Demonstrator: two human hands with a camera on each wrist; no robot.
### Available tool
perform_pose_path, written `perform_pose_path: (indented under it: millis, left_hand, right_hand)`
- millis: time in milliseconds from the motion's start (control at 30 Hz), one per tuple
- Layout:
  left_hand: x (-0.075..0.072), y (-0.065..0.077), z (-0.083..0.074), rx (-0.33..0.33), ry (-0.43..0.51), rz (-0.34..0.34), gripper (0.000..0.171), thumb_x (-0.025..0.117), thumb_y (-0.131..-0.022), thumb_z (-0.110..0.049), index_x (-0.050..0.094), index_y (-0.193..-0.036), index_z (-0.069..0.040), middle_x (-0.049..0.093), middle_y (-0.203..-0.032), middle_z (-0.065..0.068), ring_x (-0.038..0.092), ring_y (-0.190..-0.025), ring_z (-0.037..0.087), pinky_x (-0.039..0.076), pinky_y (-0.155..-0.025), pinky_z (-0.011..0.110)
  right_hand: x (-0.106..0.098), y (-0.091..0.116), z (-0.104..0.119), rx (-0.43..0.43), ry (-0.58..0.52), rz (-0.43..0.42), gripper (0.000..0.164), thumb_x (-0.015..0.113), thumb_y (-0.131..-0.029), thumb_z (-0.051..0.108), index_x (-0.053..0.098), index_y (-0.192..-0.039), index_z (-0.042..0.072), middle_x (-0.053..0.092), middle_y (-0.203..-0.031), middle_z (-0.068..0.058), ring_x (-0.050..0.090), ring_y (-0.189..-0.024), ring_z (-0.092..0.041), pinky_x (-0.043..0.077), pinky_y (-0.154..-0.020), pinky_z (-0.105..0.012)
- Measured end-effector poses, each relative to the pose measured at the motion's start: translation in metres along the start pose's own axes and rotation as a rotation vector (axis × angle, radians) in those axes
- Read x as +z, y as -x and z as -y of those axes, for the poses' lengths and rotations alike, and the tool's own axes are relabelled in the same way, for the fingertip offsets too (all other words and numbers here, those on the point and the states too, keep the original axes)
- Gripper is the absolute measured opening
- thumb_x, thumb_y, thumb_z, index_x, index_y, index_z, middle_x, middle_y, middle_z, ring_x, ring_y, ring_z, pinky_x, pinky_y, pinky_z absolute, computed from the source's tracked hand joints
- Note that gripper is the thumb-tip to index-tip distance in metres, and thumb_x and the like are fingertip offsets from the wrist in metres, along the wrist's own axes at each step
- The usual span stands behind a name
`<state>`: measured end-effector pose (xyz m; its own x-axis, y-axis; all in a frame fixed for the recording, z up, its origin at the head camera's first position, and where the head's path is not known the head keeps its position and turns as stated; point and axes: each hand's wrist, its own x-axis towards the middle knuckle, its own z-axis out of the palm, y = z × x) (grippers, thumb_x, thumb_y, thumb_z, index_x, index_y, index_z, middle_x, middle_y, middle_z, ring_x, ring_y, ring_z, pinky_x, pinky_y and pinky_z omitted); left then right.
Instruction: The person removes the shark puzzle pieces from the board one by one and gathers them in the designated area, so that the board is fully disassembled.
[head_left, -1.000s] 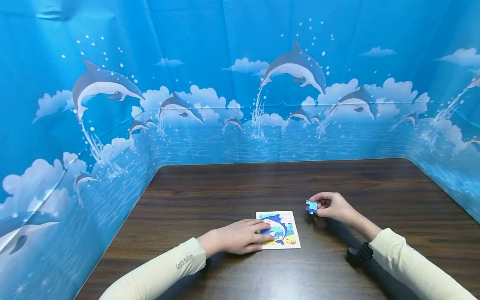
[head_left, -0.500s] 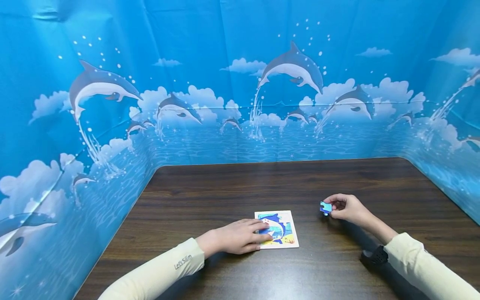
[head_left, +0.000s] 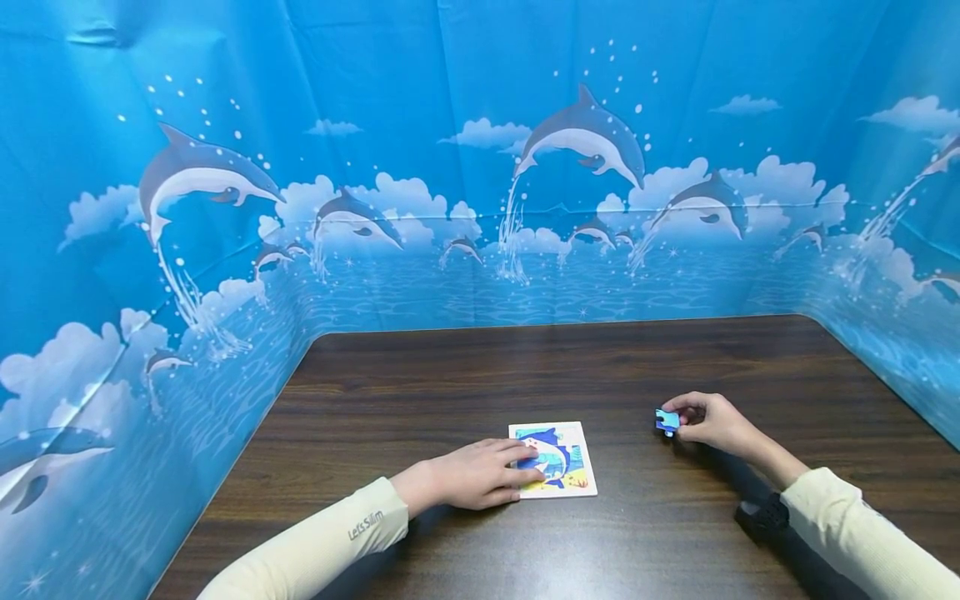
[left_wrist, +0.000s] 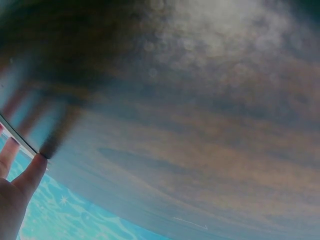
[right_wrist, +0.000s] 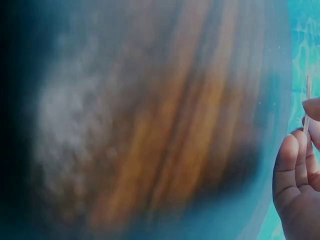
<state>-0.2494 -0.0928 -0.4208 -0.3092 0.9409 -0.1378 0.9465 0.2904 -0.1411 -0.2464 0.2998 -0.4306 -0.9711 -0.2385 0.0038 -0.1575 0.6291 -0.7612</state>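
Note:
My left hand [head_left: 480,475] lies over the left part of a small square dolphin jigsaw puzzle [head_left: 567,462] in a white frame, its fingers spread and resting on the picture. Blue, white and yellow parts of the picture show beyond the fingertips. Farther right, my right hand [head_left: 716,425] pinches a blue puzzle piece [head_left: 666,422] between thumb and fingers, just above the table. Seen in the right wrist view, the piece [right_wrist: 308,95] is edge-on, a thin pale strip. The left wrist view catches the thumb and fingers at the puzzle's edge [left_wrist: 20,142].
The dark wood-grain table [head_left: 420,375] carries the puzzle near its middle. A blue dolphin-print curtain [head_left: 420,275] stands along the table's back and sides. A black strap-like object [head_left: 763,517] sits at the right wrist, below the sleeve.
My right hand has moved right, away from the puzzle, with the puzzle piece in its pinch. The left hand has stayed on the puzzle.

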Motion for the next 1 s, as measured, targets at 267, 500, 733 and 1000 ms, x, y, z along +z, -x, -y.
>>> perform_pose_path:
  millis: [267, 500, 733, 1000]
  left_hand:
    - [0.000, 0.000, -0.001, -0.001, 0.022, 0.020, 0.045, 0.037, -0.101, -0.036, 0.034, -0.146, -0.028, 0.036, -0.149, 0.004, 0.037, -0.137, 0.022, 0.038, -0.108, 0.039]
    - [0.000, 0.001, -0.001, -0.007, 0.025, 0.029, 0.046, 0.037, -0.101, -0.036, 0.034, -0.146, -0.028, 0.035, -0.150, 0.003, 0.036, -0.138, 0.023, 0.038, -0.108, 0.040]
    - [0.000, 0.001, 0.000, -0.008, 0.035, 0.034, 0.046, 0.037, -0.101, -0.036, 0.033, -0.146, -0.028, 0.035, -0.150, 0.003, 0.035, -0.138, 0.023, 0.038, -0.108, 0.040]
    - [0.000, 0.001, -0.001, -0.006, 0.020, 0.022, 0.046, 0.037, -0.101, -0.036, 0.034, -0.146, -0.027, 0.036, -0.149, 0.004, 0.036, -0.138, 0.022, 0.038, -0.108, 0.039]
  right_hand:
    - [-0.005, -0.001, -0.008, -0.013, 0.042, 0.072, 0.034, 0.066, -0.078, 0.001, 0.063, -0.112, -0.004, 0.060, -0.100, -0.014, 0.049, -0.079, -0.006, 0.044, -0.061, -0.023]
    - [-0.010, -0.002, -0.012, 0.000, 0.065, 0.082, 0.033, 0.065, -0.078, -0.001, 0.063, -0.111, -0.004, 0.060, -0.101, -0.015, 0.049, -0.080, -0.010, 0.043, -0.061, -0.023]
    - [-0.012, -0.003, -0.014, -0.029, 0.076, 0.087, 0.028, 0.066, -0.079, 0.001, 0.065, -0.106, -0.006, 0.063, -0.100, -0.015, 0.049, -0.077, -0.003, 0.045, -0.062, -0.022]
    - [-0.012, -0.004, -0.012, -0.015, 0.100, 0.071, 0.029, 0.066, -0.078, 0.002, 0.065, -0.106, -0.006, 0.064, -0.100, -0.016, 0.051, -0.079, -0.006, 0.046, -0.063, -0.022]
